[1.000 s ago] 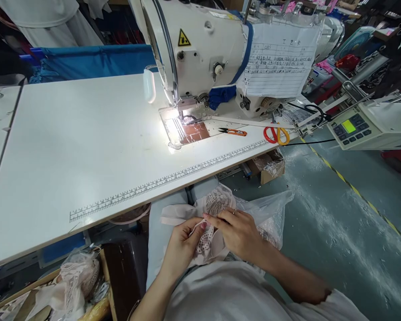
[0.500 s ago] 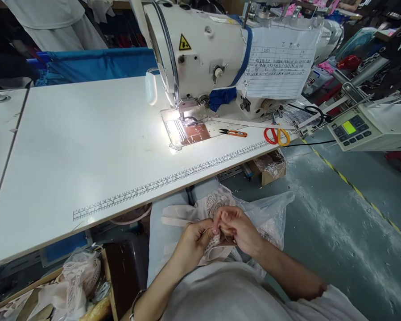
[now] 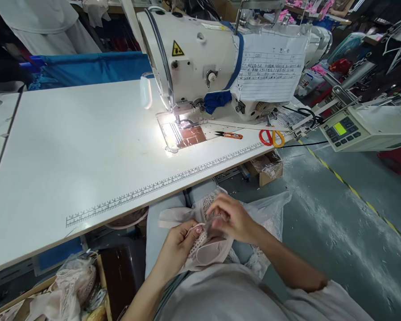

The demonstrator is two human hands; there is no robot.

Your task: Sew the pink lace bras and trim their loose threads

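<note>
My left hand (image 3: 178, 247) is closed, its thumb and fingers pinching the edge of a pale pink garment piece (image 3: 211, 253) with lace and smooth fabric. The piece lies over my lap, and a curved, cup-like fold faces up. My right hand (image 3: 235, 219) is just right of the left, above the same piece. Its fingers are bent and blurred, so whether they grip the fabric cannot be made out. A clear plastic bag (image 3: 275, 209) with more lace lies on my lap beyond the right wrist.
A white sewing machine (image 3: 190, 53) stands on the white table (image 3: 96, 147). Orange thread snips (image 3: 229, 135) and red-and-yellow-handled scissors (image 3: 271, 137) lie near its ruler-marked edge. A control box (image 3: 350, 129) is at right. A box of fabric scraps (image 3: 69, 285) sits lower left.
My hands have come apart: the left moved left and slightly down with the fabric edge, the right lifted a little. More of the pink piece shows between them. The view shifted slightly.
</note>
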